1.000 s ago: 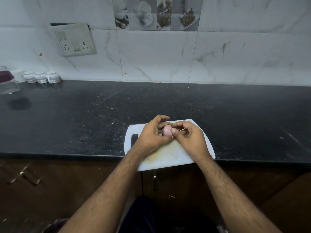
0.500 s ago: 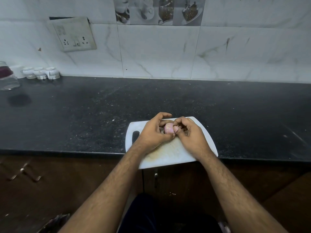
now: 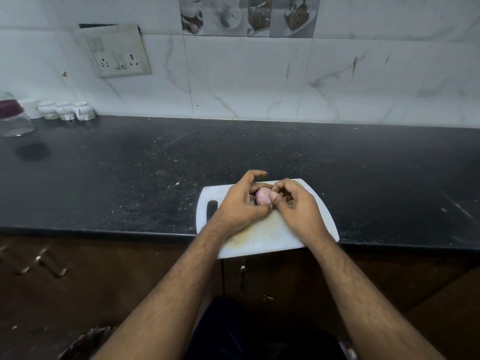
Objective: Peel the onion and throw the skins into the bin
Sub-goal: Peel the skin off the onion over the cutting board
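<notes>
Chopping board (image 3: 262,240) on black countertop (image 3: 130,178)

Onion (image 3: 262,196) mostly hidden by both hands; jar (image 3: 13,118) cut by left edge; skins indiscernible.

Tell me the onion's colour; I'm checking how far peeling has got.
Pale pink-purple with a glossy lighter patch, where the onion shows between both hands in the head view.

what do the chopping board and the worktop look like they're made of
Chopping board: likely plastic, matte white, with a moulded handle slot and a yellowish worn patch. Worktop: probably polished stone such as granite, black, speckled, with a faint sheen.
</notes>
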A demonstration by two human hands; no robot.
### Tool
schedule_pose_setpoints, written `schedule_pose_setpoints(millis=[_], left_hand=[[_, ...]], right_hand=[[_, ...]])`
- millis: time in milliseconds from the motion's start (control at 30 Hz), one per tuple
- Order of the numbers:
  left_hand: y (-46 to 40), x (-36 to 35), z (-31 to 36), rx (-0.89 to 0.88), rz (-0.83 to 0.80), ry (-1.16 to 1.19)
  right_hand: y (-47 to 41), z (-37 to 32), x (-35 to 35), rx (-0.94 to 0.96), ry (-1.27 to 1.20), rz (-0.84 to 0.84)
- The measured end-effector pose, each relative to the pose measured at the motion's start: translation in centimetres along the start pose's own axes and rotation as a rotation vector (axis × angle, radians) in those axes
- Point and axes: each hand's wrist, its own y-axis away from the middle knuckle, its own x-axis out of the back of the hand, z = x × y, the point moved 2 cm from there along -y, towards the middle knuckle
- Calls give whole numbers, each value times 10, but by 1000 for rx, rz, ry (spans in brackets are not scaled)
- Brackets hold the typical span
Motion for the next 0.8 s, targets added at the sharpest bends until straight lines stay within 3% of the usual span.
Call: schedule_pose_setpoints(millis=[300,433,800], left_hand=[[2,0,4,-36,3,-86],[0,-4,4,-36,-1,-106],[1,-6,6,-93,40,-222]], right_hand=[[0,-1,-1,53,-33,-114],[1,5,3,-85,-148,-14],[4,0,3,-117,-34,63]])
